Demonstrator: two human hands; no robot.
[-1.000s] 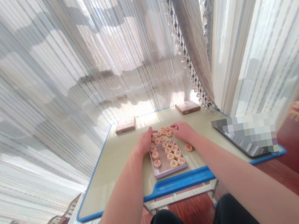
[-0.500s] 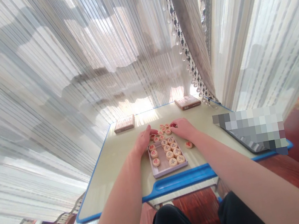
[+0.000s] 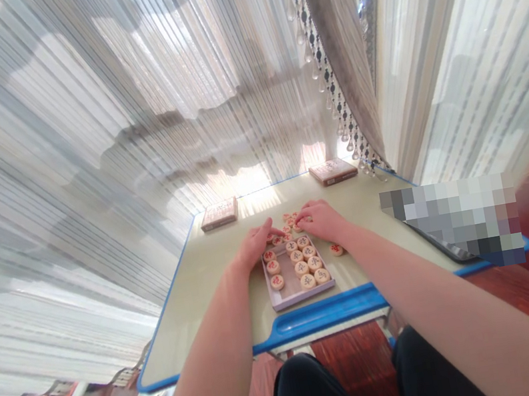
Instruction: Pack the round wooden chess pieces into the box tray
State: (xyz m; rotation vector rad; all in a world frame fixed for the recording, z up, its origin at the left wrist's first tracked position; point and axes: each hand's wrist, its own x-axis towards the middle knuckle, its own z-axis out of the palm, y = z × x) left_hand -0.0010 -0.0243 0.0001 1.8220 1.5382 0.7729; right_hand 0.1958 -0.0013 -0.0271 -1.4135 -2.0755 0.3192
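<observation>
A shallow pale box lies on the table with round wooden xiangqi pieces inside. Its left column holds red-marked pieces; dark-marked pieces fill two columns on the right. Past the box's far edge lies a loose cluster of red-marked pieces. My left hand is at the cluster's left side, thumb and fingers apart, fingertips by the pieces. Over its right side, my right hand has its fingers stretched out onto the pieces, partly hiding them. One red-marked piece lies alone beneath my right wrist.
Two flat brown boxes, one at the back left and one at the back right, rest on the blue-edged table. A blurred-out dark-edged device lies at the right edge. Sheer curtains hang behind.
My right hand has shifted slightly left over the cluster, its fingers now more stretched out. My left hand's fingers reach a little further toward the pieces. The camera view has shifted slightly.
</observation>
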